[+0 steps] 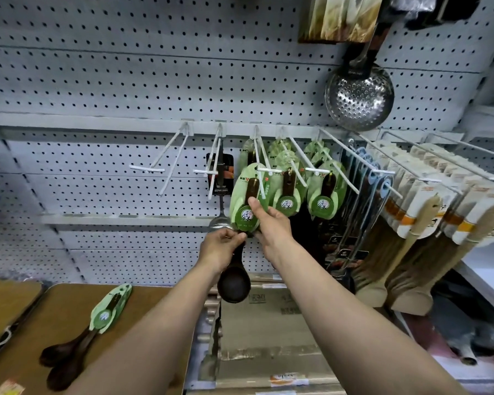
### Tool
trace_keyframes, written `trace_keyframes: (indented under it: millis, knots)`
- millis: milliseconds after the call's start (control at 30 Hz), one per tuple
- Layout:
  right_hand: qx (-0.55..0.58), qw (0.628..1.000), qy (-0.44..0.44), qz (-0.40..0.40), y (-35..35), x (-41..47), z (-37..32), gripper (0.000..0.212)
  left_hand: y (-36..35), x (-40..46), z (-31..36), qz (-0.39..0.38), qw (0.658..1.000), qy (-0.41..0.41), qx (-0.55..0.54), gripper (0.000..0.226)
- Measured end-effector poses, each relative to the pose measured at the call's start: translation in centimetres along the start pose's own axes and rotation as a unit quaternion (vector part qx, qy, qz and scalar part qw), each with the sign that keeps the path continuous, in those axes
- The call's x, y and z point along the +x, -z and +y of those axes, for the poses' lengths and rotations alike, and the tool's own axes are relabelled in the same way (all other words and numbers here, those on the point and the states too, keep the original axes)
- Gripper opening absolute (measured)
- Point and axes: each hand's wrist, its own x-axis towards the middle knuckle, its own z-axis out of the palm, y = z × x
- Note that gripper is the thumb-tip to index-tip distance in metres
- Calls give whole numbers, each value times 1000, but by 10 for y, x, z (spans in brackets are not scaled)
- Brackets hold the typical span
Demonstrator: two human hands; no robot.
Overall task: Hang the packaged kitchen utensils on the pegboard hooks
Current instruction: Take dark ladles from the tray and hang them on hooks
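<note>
I hold a dark wooden spoon on a green card [244, 201] up against a white pegboard hook [261, 166], with the card's top at the hook's tip. My left hand [221, 248] grips the spoon's handle below the card. My right hand [270, 223] pinches the card's lower right edge, thumb on its front. The spoon's bowl [234, 283] hangs beneath my left hand. More green-carded spoons [324, 192] hang on the hooks to the right. Two packaged spoons [97, 323] lie on the brown table at lower left.
Two bare hooks [166, 166] stick out to the left. A steel skimmer [358, 95] hangs above right. Pale wooden spatulas [428, 212] and blue-tagged tongs [365, 195] fill the right hooks. Cardboard boxes [268, 332] sit below the hooks.
</note>
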Motion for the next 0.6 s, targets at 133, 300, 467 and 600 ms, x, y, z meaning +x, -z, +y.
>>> trace_keyframes:
  millis: [133,300,467,600]
  knots:
    - [6,999,-5,40,-10,32,8,122,0,24,5,5,1000,-3,-2,18]
    - [5,998,-33,52,-22,31,-10,77,-6,48,9,16,1000,-3,-25,17]
    - [17,996,-35,82,-27,40,-10,44,-15,68,10,21,1000,-3,-16,16]
    - [22,995,-30,88,-28,46,-10,40,-18,77,8,15,1000,-5,-12,15]
